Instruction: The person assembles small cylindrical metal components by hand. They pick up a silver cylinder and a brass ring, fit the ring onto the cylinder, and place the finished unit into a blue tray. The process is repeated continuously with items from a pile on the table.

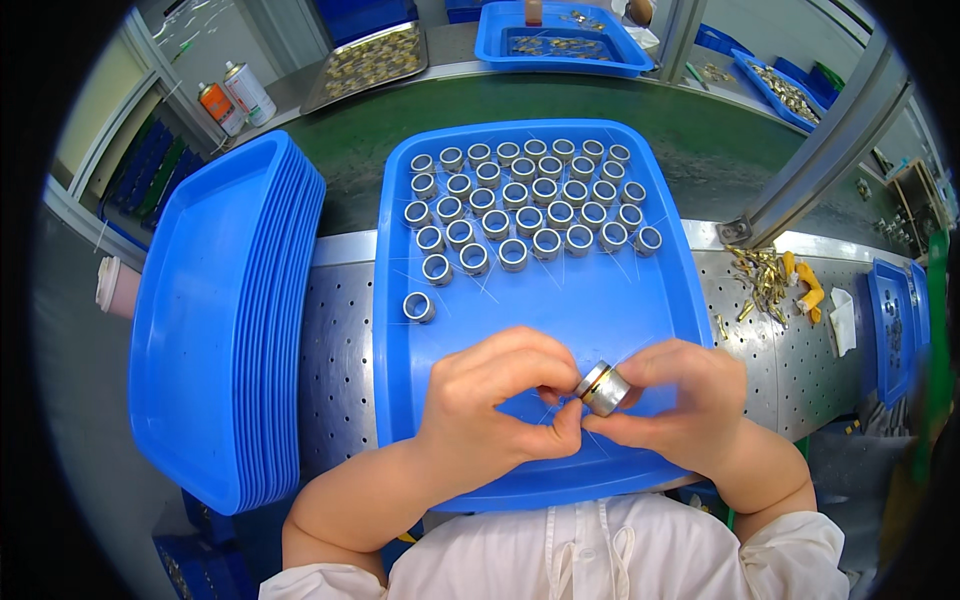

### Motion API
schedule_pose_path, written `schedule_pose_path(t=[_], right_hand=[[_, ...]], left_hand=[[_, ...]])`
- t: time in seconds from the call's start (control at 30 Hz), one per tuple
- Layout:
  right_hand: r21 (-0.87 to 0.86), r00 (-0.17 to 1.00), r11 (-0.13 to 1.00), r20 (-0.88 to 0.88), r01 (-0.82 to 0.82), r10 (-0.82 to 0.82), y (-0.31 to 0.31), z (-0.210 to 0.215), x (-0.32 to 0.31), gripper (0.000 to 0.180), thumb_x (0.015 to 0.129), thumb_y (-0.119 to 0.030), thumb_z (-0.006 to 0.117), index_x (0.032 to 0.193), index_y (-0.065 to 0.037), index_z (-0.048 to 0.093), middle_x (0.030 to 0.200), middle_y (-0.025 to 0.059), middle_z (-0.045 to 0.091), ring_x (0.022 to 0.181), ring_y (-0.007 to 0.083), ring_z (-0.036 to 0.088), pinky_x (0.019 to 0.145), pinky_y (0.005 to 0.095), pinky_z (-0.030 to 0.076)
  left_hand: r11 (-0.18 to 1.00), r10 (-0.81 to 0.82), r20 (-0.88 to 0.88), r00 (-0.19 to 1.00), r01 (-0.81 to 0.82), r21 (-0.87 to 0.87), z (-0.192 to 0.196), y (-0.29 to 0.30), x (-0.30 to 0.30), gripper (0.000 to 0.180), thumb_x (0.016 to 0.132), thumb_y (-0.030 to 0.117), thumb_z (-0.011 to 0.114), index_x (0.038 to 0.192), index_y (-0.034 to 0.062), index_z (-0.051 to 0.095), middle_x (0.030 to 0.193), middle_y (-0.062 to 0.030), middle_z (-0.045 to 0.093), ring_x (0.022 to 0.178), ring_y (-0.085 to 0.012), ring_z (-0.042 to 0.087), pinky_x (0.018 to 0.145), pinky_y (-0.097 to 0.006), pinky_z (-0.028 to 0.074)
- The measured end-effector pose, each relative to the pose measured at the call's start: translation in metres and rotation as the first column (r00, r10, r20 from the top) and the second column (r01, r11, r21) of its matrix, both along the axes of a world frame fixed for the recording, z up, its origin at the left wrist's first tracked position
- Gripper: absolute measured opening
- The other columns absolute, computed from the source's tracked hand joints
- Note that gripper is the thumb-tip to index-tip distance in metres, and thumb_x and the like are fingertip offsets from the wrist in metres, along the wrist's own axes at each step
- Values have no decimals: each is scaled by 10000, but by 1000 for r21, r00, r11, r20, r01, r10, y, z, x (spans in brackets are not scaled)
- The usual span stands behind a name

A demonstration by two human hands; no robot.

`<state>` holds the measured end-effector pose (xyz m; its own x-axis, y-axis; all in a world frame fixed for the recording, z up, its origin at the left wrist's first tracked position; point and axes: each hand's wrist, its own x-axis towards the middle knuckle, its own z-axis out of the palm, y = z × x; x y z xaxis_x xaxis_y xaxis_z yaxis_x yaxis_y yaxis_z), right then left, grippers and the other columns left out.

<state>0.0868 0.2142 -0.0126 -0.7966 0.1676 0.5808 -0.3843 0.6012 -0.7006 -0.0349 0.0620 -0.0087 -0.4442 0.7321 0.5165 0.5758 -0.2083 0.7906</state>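
Observation:
Over the near part of the blue tray (545, 310), my right hand (680, 400) grips a short silver metal cylinder (606, 391) between thumb and fingers. The cylinder is tilted, with a brass-coloured line round it near one end. My left hand (505, 400) is closed close against that end, its fingertips at the cylinder's rim; whatever they pinch is too small to make out. Thin, pale wires show near the fingers. Farther back in the tray stand several rows of metal rings (530, 220), open ends up, with fine wires sticking out. One ring (418, 307) stands apart at the left.
A tall stack of blue trays (215, 320) stands at the left. Small brass parts (762, 283) and yellow finger covers (808, 288) lie on the perforated metal bench at right. Behind the tray runs a green belt (350, 165); a metal post (835, 150) rises at right.

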Motion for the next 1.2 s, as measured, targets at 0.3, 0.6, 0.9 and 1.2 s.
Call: schedule_pose_path(t=[0.3,0.6,0.9,1.2], right_hand=[[122,992,989,-104,83,-71,-3,5,-5,379,593,-12,807,932,-7,638,792,97,653,665,173,652,555,256,543],[199,995,979,-98,51,-32,-2,7,-5,398,637,74,716,1010,-49,656,926,111,610,710,178,623,585,250,533],[14,997,1000,-80,16,-15,-9,6,-5,430,607,38,781,1007,-11,631,922,120,619,707,167,630,588,247,534],[4,999,1000,-42,23,-23,-3,4,-5,411,621,73,753,1003,-12,627,922,125,633,721,163,632,605,253,533]], left_hand=[[1000,15,-6,1000,-15,-15,2,-1,0,207,615,-62,690,793,22,627,789,-76,623,656,-123,622,562,-236,515],[993,-83,431,899,110,-38,-1,-2,-3,175,673,-96,661,836,-35,649,898,-101,617,736,-120,628,674,-221,546],[1000,-6,175,985,8,-6,-2,-1,-1,193,612,-80,690,778,-5,625,814,-91,623,667,-124,625,608,-221,537],[1000,-8,200,980,12,-19,3,-1,0,230,606,-105,659,819,-18,654,874,-116,625,764,-157,631,704,-251,557]])
